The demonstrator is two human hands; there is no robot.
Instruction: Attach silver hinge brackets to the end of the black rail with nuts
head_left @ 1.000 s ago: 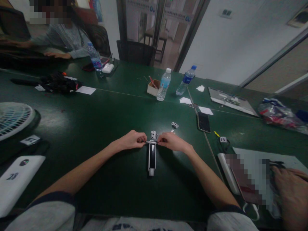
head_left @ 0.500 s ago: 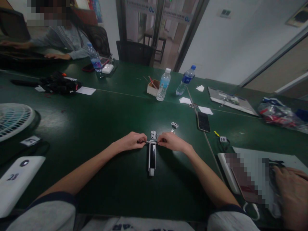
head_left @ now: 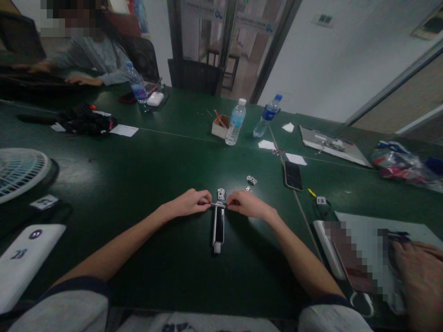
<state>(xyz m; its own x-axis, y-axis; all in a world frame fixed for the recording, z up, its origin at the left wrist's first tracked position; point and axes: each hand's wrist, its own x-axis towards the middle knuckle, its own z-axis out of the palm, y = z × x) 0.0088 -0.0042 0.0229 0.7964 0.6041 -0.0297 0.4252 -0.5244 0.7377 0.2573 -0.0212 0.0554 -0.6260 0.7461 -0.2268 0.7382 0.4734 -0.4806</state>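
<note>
A slim piece with a white frame and a long black face lies lengthwise on the green table, its narrow pale end toward me. Across its far end runs a thin metal rod. My left hand is closed, pinching the rod's left end. From the other side my right hand pinches the right end, fingertips pressed together. Just beyond the far end is a small silver bracket with holes. A second bracket lies farther off to the right, with several tiny rings beside it.
Two water bottles and a small box stand ahead. A phone lies right of my hands. White power banks flank me, and a fan is at left. Another person's hand is at far right.
Both my hands stay at the far end of the slim piece, pinching the rod. The slim piece's near end has shifted very slightly left.
</note>
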